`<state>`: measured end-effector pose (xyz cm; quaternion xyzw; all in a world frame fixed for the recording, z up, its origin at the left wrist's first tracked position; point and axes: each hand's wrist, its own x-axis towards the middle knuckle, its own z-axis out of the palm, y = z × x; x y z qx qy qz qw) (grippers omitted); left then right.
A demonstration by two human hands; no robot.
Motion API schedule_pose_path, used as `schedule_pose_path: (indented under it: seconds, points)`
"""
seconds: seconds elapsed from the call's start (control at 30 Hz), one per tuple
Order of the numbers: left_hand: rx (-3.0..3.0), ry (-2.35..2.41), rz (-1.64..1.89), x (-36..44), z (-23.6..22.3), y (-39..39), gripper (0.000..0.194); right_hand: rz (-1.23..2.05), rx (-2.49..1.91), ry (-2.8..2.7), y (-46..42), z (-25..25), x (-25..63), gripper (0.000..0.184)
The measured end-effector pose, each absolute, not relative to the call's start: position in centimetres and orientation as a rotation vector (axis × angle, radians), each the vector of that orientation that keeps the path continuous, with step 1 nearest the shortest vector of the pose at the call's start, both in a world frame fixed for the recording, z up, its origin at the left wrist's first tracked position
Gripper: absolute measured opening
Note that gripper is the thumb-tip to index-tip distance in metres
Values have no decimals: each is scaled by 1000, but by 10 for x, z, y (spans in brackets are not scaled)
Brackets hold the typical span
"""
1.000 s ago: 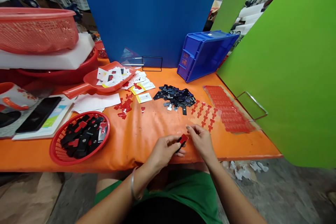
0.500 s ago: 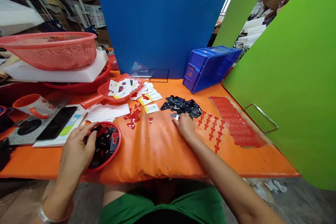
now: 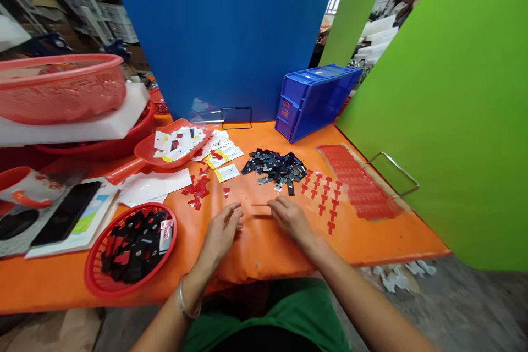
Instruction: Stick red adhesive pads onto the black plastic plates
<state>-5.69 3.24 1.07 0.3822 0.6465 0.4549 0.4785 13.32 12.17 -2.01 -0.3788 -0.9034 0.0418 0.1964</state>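
My right hand [image 3: 292, 220] pinches a small flat piece [image 3: 259, 205], seen edge-on above the orange tabletop, its near end between thumb and fingers. Across from it, my left hand [image 3: 223, 231] has loosely curled fingers held apart, with nothing visible in them. Behind my right hand lies a heap of small black and silver flat pieces [image 3: 274, 166]. Rows of red T-shaped stickers [image 3: 324, 198] on a clear sheet are to the right. A red basket [image 3: 91, 275] on the left holds black pieces, some with red on them.
Loose red scraps [image 3: 198, 190] lie left of centre. Beyond them are a red scoop [image 3: 142, 154] with white cards, and a phone [image 3: 66, 212]. A red sticker sheet [image 3: 357, 181] lies at right, near a blue bin [image 3: 315, 100] and a green panel [image 3: 445, 137].
My left hand has left the red basket and come to the middle. My right hand has drawn back from the heap with a flat piece. The view has shifted to the right.
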Motion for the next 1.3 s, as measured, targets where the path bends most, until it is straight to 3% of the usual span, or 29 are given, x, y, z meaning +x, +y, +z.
schedule_pose_path:
  seconds: [0.13, 0.23, 0.4, 0.73, 0.87, 1.0, 1.3]
  points:
    - [552, 1133, 839, -31, 1, 48, 44, 235, -729, -2484, 95, -18, 159, 27]
    - [519, 1012, 811, -13, -1, 53, 42, 401, -855, -2313, 95, -21, 183, 25]
    - [519, 1092, 909, 16, -3, 64, 35, 409, -1550, -1843, 127, -38, 236, 9]
    - [578, 1161, 873, 72, 2, 105, 12, 542, -1953, -1833, 158, -29, 252, 3]
    - [594, 1173, 928, 90, -1, 124, 5, 587, -2031, -1898, 159, -22, 250, 5]
    - [596, 1184, 961, 104, -8, 141, 6, 412, -2016, -1939, 150, -24, 247, 16]
    - [643, 1179, 929, 117, -25, 159, 8, 354, -1900, -1886, 142, -32, 240, 11]
